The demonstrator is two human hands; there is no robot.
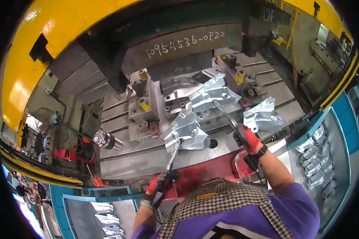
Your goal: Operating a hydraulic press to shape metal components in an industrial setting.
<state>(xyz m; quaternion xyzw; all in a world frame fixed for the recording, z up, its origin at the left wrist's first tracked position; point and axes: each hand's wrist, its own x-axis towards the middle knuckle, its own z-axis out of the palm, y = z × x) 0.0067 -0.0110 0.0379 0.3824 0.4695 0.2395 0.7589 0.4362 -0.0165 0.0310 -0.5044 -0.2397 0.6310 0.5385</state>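
Observation:
My left hand (160, 184), in a red and black glove, is closed on the handle of a metal handling rod (172, 160). The rod's tip meets a bent sheet-metal part (187, 131) above the front of the press bed. My right hand (248, 139), gloved alike, grips a second handling rod (225, 114), whose tip touches another sheet-metal part (211, 95) over the lower die (174, 95). How the tips hold the parts cannot be made out. A third sheet-metal part (264, 116) lies on the bed beyond my right hand.
The dark upper die (179, 47) hangs over the slotted press bed (119, 157), inside a yellow press frame (16, 83). Guide posts with yellow bands flank the die. A steel tumbler (107, 140) lies at left. Blue-edged bins with stacked metal parts (318, 161) (107, 219) stand at both sides.

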